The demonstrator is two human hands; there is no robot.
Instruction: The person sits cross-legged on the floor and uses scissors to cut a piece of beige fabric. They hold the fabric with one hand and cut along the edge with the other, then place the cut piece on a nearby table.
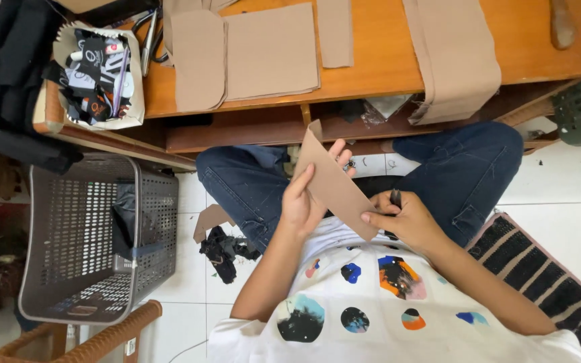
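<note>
Both hands pinch one tan fabric strip (334, 185): left hand (302, 202) grips mid-edge, right hand (408, 218) clamps lower corner. Likely light, floppy; best held at edges.

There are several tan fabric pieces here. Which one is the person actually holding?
The long narrow tan strip over the lap, held by both the left hand and right hand. The other tan pieces lie flat on the wooden table.

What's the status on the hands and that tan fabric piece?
Left hand grips tan fabric piece. Right hand pinches its lower edge. Low wooden table ahead, nothing blocking.
</note>
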